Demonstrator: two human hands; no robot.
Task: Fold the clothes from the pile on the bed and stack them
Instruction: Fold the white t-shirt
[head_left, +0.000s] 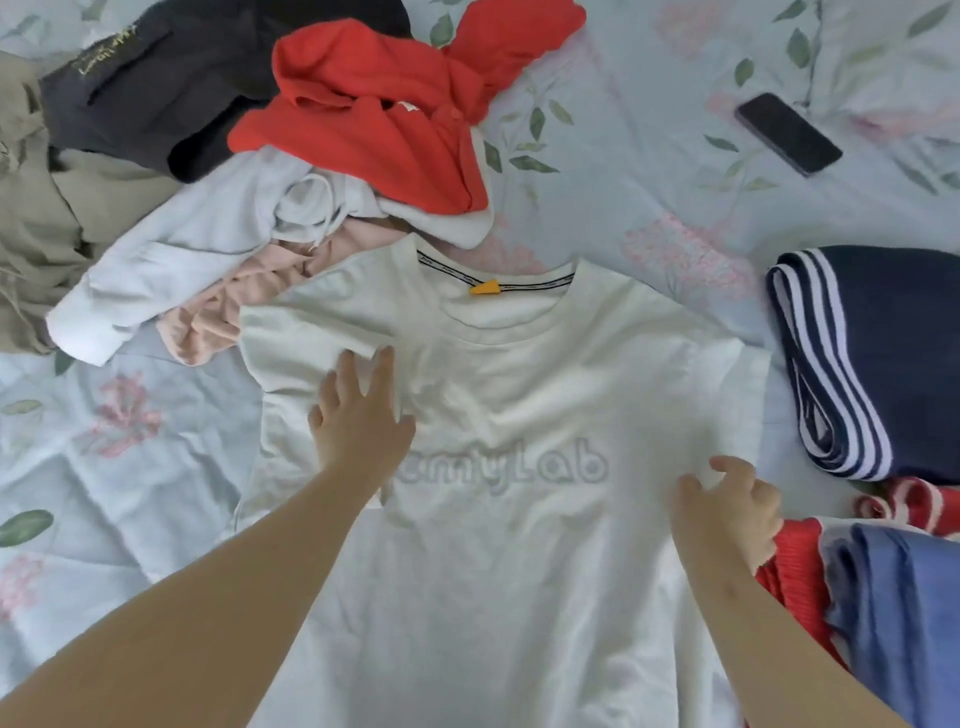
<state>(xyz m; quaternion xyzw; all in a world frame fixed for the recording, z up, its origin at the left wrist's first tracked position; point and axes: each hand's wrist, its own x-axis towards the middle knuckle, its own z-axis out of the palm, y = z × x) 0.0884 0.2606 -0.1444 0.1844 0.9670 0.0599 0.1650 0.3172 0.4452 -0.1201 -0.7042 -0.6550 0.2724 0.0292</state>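
A white T-shirt with grey raised lettering and an orange neck tag lies spread front-up on the bed. My left hand rests flat on its left chest area, fingers spread. My right hand lies on the shirt's right side with its fingers curled; nothing is gripped. The unfolded pile sits at the back left: a red garment, a dark grey one, a pale blue hoodie, a pink piece and a beige one.
A folded navy garment with white stripes lies at the right. Below it sit a red striped item and a blue one. A black phone rests on the floral sheet at the back right.
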